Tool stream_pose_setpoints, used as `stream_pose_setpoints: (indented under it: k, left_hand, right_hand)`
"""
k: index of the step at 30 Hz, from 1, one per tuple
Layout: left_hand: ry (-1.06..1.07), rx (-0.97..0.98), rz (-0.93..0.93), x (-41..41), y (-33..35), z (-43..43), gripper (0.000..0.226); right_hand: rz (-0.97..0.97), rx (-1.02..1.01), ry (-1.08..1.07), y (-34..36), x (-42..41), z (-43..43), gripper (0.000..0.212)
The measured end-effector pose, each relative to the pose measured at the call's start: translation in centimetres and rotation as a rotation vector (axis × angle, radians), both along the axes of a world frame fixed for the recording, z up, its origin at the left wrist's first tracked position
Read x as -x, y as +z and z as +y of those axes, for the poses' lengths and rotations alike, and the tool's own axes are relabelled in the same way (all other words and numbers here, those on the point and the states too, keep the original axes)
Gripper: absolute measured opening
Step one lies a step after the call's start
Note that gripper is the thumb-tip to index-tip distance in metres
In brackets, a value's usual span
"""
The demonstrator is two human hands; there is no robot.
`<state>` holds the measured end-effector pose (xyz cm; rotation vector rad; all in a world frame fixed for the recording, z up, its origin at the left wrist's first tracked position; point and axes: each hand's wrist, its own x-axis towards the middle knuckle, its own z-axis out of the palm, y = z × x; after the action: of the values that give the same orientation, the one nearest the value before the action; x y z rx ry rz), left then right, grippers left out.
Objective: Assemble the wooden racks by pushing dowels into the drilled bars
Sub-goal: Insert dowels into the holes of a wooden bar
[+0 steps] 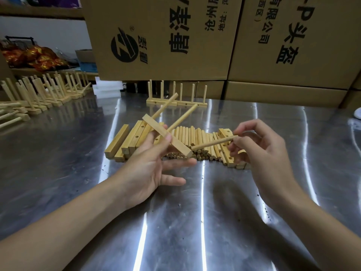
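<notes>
My left hand [150, 165] holds a drilled wooden bar [179, 144] tilted above the table, thumb and fingers pinching its middle. Two dowels [166, 106] stick out of the bar, pointing up and away. In my right hand [259, 151] a loose dowel [213, 143] is pinched by one end, and its free end points at the bar's near end, just short of it. Under both hands lies a pile of loose dowels [191, 137], with drilled bars [132, 139] stacked left of it and more bars [226, 151] to the right.
Two finished racks [175, 103] stand upright behind the pile. Several finished racks [46, 94] line the table's far left. Large cardboard boxes [195, 40] wall off the back. The steel tabletop [175, 222] stretches out in front of me.
</notes>
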<state>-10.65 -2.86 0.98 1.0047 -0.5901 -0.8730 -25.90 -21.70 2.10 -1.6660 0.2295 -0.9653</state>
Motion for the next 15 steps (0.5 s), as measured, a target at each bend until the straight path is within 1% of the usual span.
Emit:
stream_pose_setpoints:
  k: [5,7,11,15]
  left_hand:
    - [-0.092,0.029,-0.068,-0.06,-0.22,0.15,0.068]
    - [-0.1,0.023,-0.082,-0.17,-0.34,0.15,0.07]
    - [-0.073,-0.007,-0.102,-0.28,-0.46,0.0,0.057]
    - [-0.053,-0.034,-0.148,-0.4,-0.69,-0.14,0.045]
  right_hand:
    - [-0.072,0.071,-0.02,-0.26,0.09,0.18,0.009]
    - [-0.103,0.107,-0.023,-0.31,0.07,0.31,0.01]
    - [-0.11,0.17,-0.009,-0.24,0.18,0.53,0.011]
    - [-0.078,0.261,-0.047,-0.25,0.37,0.93,0.006]
